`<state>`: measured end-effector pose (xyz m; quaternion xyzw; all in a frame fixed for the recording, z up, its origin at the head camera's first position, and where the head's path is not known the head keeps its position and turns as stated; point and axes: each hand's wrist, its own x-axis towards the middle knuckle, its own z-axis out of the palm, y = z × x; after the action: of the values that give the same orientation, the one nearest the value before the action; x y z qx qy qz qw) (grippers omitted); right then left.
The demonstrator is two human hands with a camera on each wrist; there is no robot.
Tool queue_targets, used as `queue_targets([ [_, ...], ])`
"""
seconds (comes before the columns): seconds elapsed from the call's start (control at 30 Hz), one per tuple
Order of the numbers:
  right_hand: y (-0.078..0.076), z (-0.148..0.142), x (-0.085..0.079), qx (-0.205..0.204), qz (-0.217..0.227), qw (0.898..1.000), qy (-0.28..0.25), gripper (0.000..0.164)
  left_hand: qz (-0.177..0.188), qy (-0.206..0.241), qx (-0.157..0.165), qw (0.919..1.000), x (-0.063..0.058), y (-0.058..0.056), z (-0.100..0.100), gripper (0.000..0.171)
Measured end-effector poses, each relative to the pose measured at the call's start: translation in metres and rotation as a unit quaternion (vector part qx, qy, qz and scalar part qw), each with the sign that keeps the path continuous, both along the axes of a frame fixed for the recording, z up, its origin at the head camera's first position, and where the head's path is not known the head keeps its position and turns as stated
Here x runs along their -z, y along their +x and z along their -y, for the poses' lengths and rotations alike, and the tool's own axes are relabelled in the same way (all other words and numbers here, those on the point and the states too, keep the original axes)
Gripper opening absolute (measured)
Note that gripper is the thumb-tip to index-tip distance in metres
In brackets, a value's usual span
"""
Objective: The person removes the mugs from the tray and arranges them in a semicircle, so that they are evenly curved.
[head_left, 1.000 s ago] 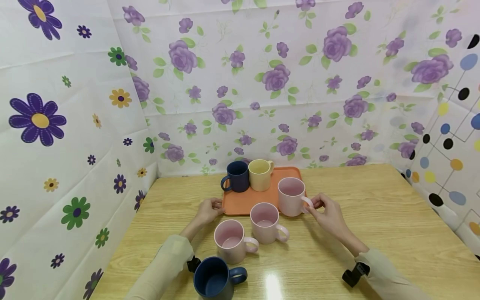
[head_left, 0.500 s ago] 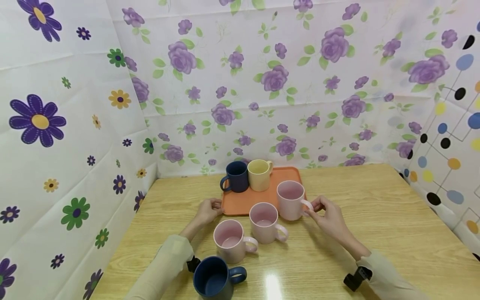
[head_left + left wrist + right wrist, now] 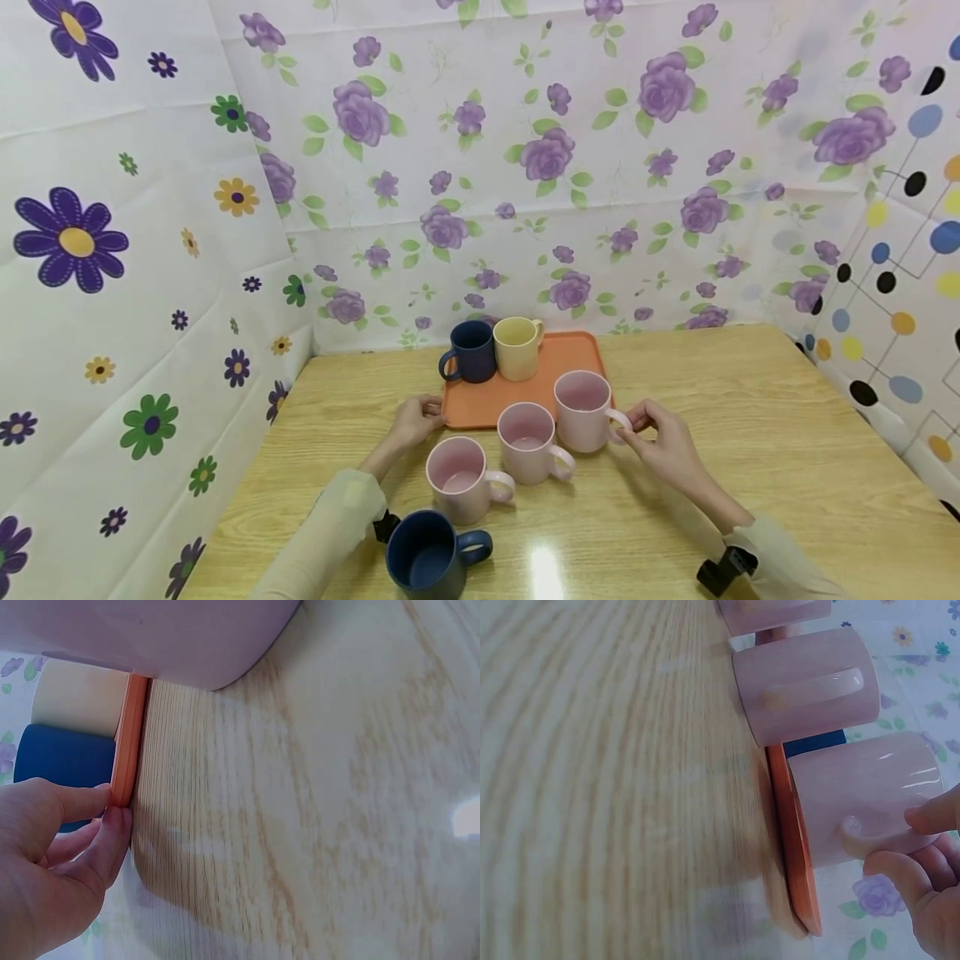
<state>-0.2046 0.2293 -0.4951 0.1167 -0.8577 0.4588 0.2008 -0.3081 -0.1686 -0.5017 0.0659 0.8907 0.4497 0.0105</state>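
Observation:
My right hand (image 3: 666, 446) pinches the handle of a pink mug (image 3: 581, 417) between thumb and fingers. This mug stands upright at the front right of the orange tray (image 3: 480, 407), overlapping its front edge; I cannot tell whether its base touches anything. At the tray's front left corner, my left hand (image 3: 415, 422) grips the rim, with thumb and fingertips on either side in the left wrist view. A dark blue mug (image 3: 474, 354) and a yellow mug (image 3: 517, 350) stand side by side at the tray's back left.
Two more pink mugs, one nearer the tray (image 3: 527, 446) and one further left (image 3: 459, 481), stand on the wooden table (image 3: 750, 400). Another blue mug (image 3: 427, 554) is by the left forearm. Flowered cloth (image 3: 555, 167) hangs behind the table.
The right hand has brought the pink mug towards me, from the tray's front right part to over its front edge. The left hand stays at the tray's corner.

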Motion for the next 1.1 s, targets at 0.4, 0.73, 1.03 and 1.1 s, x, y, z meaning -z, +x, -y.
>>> queue_targets([
  [0.4,0.017,-0.009,-0.002,-0.014,0.009,1.000,-0.003,0.019,-0.003,0.002,0.001,1.0000,0.001,-0.002,0.001,0.035],
  [0.73,0.029,-0.017,0.004,-0.026,0.015,1.000,-0.007,0.021,0.002,0.004,0.002,1.0000,0.001,-0.002,0.000,0.034],
  [1.03,0.033,-0.024,0.007,-0.016,0.014,1.000,0.007,0.021,0.004,0.001,0.000,1.0000,0.000,0.000,0.001,0.035],
  [1.1,0.034,-0.025,0.008,-0.022,0.021,0.999,0.011,0.022,0.005,0.000,-0.002,1.0000,0.000,0.000,0.000,0.036],
])
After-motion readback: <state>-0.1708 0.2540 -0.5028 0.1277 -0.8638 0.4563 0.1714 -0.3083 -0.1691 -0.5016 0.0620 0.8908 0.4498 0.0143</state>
